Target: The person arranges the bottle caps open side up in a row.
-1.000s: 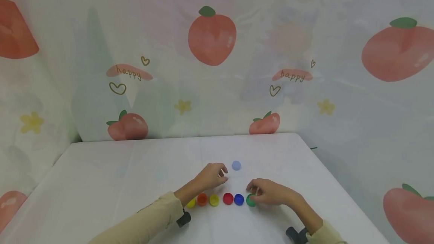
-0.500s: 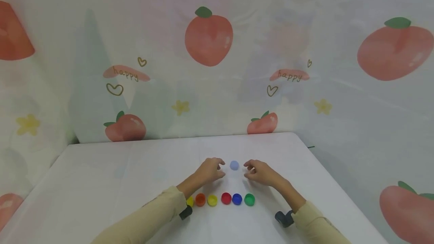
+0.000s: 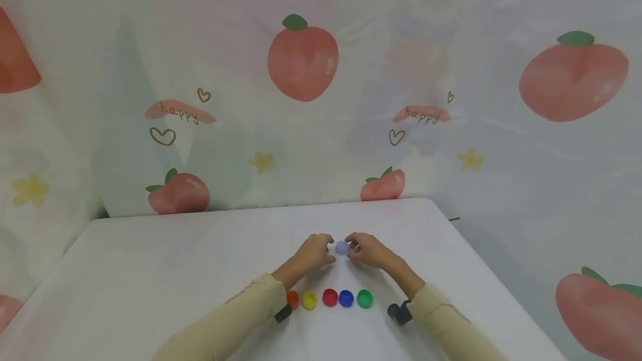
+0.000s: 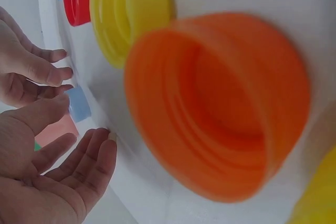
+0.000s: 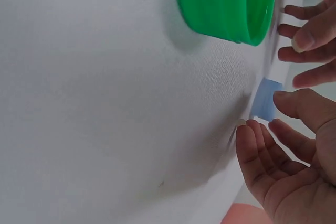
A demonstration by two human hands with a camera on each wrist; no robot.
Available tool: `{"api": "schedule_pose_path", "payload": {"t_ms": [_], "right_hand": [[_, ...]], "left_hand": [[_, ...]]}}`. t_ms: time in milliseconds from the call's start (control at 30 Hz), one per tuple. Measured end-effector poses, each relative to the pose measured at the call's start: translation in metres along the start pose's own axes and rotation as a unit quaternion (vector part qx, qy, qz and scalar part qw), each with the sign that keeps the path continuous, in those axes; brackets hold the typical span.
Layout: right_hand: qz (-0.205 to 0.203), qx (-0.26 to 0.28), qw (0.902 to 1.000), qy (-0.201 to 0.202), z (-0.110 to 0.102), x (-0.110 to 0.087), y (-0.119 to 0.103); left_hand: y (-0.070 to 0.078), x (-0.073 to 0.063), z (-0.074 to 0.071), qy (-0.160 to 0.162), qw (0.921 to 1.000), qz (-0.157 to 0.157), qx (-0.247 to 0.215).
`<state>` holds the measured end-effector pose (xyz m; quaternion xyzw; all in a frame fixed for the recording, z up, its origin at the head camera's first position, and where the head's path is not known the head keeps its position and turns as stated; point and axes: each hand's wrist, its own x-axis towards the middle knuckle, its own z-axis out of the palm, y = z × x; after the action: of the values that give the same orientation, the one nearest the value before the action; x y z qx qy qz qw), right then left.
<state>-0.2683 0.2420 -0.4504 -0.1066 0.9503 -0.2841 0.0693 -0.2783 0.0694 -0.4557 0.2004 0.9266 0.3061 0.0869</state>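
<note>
A light blue bottle cap (image 3: 341,248) lies on the white table, beyond the row of coloured caps. My left hand (image 3: 315,252) is just left of it, thumb and fingers spread apart with nothing between them. On the other side, my right hand (image 3: 370,250) has its fingertips right at the cap's edge. In the right wrist view, the thumb tip overlaps the light blue cap (image 5: 266,99), and the bent fingers stay parted from the thumb. The left wrist view has both hands facing each other around the light blue cap (image 4: 79,105).
Nearer me, a row of caps holds an orange one (image 3: 293,299), a yellow one (image 3: 309,301), a red one (image 3: 330,297), a dark blue one (image 3: 346,298) and a green one (image 3: 364,298). Another yellow cap (image 4: 319,195) shows at the left wrist view's corner. A printed cloth (image 3: 321,149) hangs behind.
My right hand has moved from over the green cap, forward and left to the light blue cap, uncovering the green one. The left hand has moved slightly closer to the light blue cap.
</note>
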Motion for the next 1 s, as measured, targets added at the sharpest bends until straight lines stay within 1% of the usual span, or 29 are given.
{"api": "schedule_pose_path", "payload": {"t_ms": [100,200,333,467,600,767,867,1000], "right_hand": [[-0.003,-0.002,1.0,0.001,0.001,0.001,-0.002],[-0.016,-0.013,0.9998,0.004,0.002,0.002,-0.002],[-0.031,-0.03,0.999,0.008,0.003,0.006,-0.001],[-0.025,-0.036,0.999,0.009,0.006,0.01,0.001],[-0.03,-0.045,0.9984,0.015,0.01,0.013,0.003],[-0.058,-0.048,0.9966,0.033,0.014,0.013,0.001],[-0.071,-0.051,0.9954,0.04,0.014,0.011,0.0],[-0.069,-0.041,0.9961,0.038,0.011,0.007,0.0]], "left_hand": [[0.0,0.005,0.001,0.01,0.9994,0.01,0.031],[0.001,0.008,0.002,0.016,0.9984,0.013,0.054],[0.002,0.012,0.004,0.016,0.9976,0.007,0.067],[0.002,0.016,0.005,0.018,0.9966,0.01,0.08],[0.001,0.019,0.007,0.021,0.9963,0.015,0.082],[0.002,0.019,0.008,0.032,0.9951,0.033,0.087],[0.003,0.018,0.007,0.031,0.9956,0.037,0.08],[0.002,0.017,0.004,0.018,0.9978,0.04,0.051]]}}
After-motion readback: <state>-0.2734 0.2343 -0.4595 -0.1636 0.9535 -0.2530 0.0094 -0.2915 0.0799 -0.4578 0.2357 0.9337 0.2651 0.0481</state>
